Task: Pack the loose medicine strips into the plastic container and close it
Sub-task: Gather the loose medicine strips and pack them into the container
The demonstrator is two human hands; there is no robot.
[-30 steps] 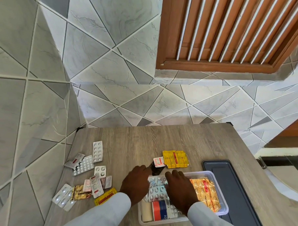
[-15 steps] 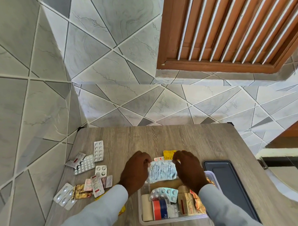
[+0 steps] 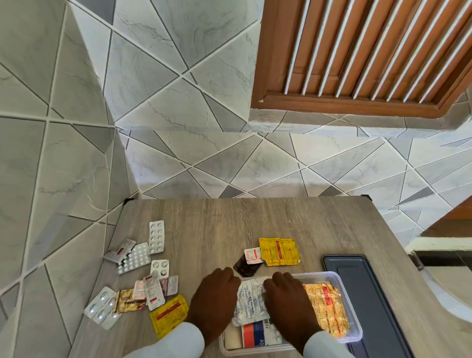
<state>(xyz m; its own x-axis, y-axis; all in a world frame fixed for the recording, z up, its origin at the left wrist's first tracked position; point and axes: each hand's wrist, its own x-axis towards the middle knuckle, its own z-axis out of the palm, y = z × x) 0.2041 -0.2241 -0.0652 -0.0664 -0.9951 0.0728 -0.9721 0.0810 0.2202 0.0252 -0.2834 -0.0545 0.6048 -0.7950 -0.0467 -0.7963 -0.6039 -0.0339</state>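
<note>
A clear plastic container sits at the table's near edge, holding an orange-yellow strip, a red-and-blue pack and other strips. My left hand and my right hand press a silver foil strip down into it, one hand at each side. Loose strips lie in a scatter on the left. A yellow strip, a small white-red strip and a dark strip lie just beyond the container.
The dark grey lid lies flat to the right of the container. The wooden table stands in a tiled corner, walls at the left and back. Its right edge drops off beside the lid. A yellow strip lies by my left wrist.
Half a second ago both hands held the silver strip raised above the container's far end. They have come down toward me and now hold it flat inside the container.
</note>
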